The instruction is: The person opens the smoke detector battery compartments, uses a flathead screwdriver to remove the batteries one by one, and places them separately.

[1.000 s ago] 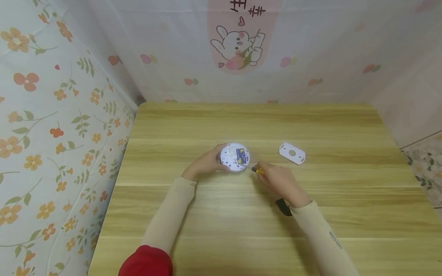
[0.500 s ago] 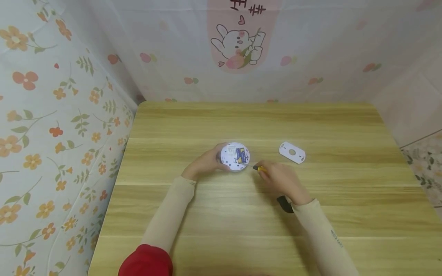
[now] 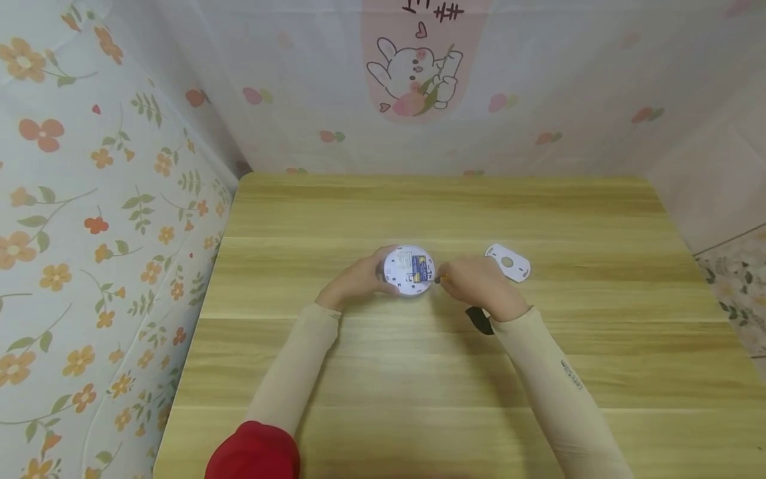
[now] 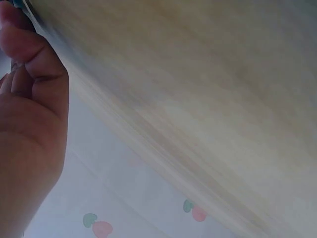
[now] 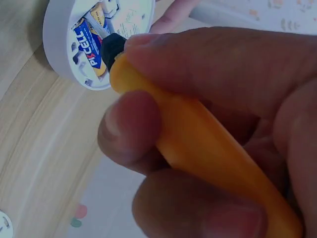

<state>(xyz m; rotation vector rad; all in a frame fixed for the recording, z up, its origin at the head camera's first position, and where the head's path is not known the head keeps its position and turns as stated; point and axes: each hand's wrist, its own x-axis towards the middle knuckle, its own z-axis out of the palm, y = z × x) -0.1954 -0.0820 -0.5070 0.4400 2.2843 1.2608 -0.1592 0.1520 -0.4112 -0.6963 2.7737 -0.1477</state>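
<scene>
A round white smoke alarm (image 3: 395, 273) is tipped up off the table, its back facing the head camera. My left hand (image 3: 359, 279) grips its left side, thumb along the lower rim. Blue and yellow batteries (image 5: 90, 47) show in its open compartment. In my right hand (image 3: 479, 279) is a screwdriver (image 5: 198, 144) with a yellow handle and black collar, pinched between thumb and fingers. Its tip reaches over the alarm's lower right, by the batteries, and the collar hides part of that spot in the right wrist view. The left wrist view shows only my thumb and palm edge.
A white mounting plate (image 3: 519, 269) with rounded ends and a central hole lies just beyond my right hand. The wooden table (image 3: 335, 213) ends at a printed curtain (image 3: 287, 133) behind, with a floral cloth (image 3: 90, 266) to the left.
My right hand has moved up and slightly left with the screwdriver, closer to the alarm, now overlapping the mounting plate's edge. The left hand and alarm hold nearly still.
</scene>
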